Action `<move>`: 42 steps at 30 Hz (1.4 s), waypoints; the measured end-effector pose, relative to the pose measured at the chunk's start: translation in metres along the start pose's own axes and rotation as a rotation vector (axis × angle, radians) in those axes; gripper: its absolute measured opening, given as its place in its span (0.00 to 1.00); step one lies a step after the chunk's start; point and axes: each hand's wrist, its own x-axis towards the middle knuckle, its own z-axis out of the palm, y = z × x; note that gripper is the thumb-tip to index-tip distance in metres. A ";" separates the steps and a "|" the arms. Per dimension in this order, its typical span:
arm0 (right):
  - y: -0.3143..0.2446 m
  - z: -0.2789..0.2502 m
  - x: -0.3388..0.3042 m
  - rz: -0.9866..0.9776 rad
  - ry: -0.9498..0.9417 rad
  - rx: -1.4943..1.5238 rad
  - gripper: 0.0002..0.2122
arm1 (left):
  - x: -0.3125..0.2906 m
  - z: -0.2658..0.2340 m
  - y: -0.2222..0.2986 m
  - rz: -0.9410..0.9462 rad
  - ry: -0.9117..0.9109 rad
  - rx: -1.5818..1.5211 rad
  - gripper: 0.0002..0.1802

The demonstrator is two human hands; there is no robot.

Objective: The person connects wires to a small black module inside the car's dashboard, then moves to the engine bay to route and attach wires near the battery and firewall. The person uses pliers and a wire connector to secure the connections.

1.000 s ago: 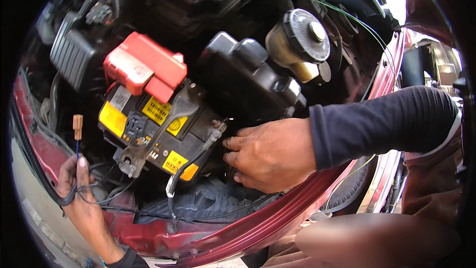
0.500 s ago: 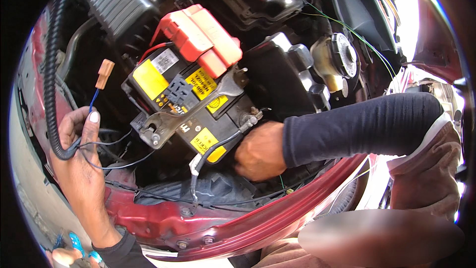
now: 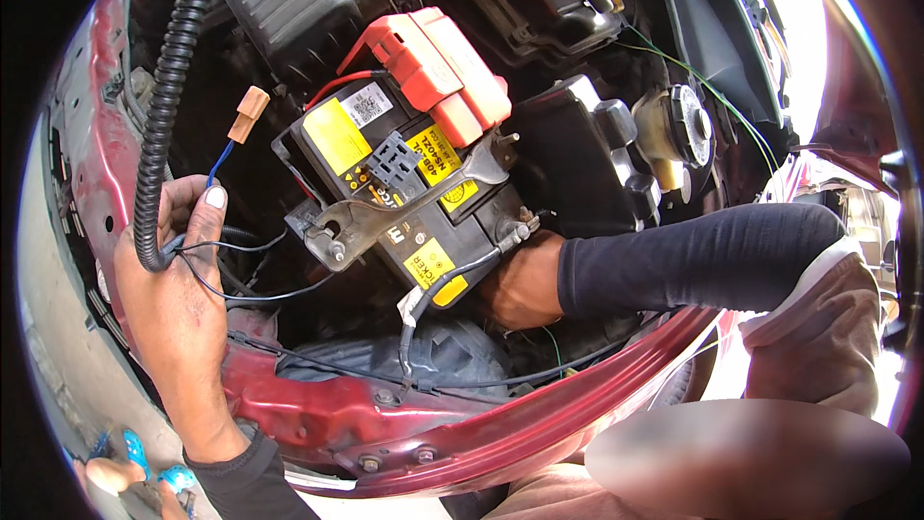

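My left hand [image 3: 178, 279] is closed, its thumb and finger pinching a blue wire [image 3: 221, 162] below a tan plastic connector [image 3: 248, 116] that points up. The end of a black corrugated conduit [image 3: 164, 125] rests at this hand, and thin dark wires [image 3: 269, 297] loop from it towards the battery. My right hand [image 3: 525, 287] reaches down beside the near right side of the car battery [image 3: 385, 217], its fingers hidden. A grey clamp and cable [image 3: 462, 270] sit on the terminal above it. A grey relay socket [image 3: 393, 161] lies on the battery's top.
A metal bracket [image 3: 414, 207] crosses the battery, and a red terminal cover [image 3: 438, 72] stands at its far end. To the right are a black box [image 3: 568, 154] and a capped reservoir [image 3: 669, 130]. The red body edge [image 3: 462, 433] curves along the near side.
The view has shifted, so the engine bay appears further right and slightly higher. My right hand is tucked further behind the battery corner. My left hand keeps its pinch on the wire.
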 end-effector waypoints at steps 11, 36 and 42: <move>0.002 0.010 -0.004 0.070 0.187 0.007 0.09 | 0.000 -0.004 0.001 0.050 -0.011 0.059 0.11; -0.017 -0.099 -0.072 0.310 0.312 -0.224 0.08 | 0.005 -0.003 -0.008 -0.060 -0.086 -0.012 0.11; -0.012 -0.086 -0.065 0.175 0.048 -0.040 0.04 | 0.004 -0.003 -0.013 -0.032 -0.073 0.049 0.11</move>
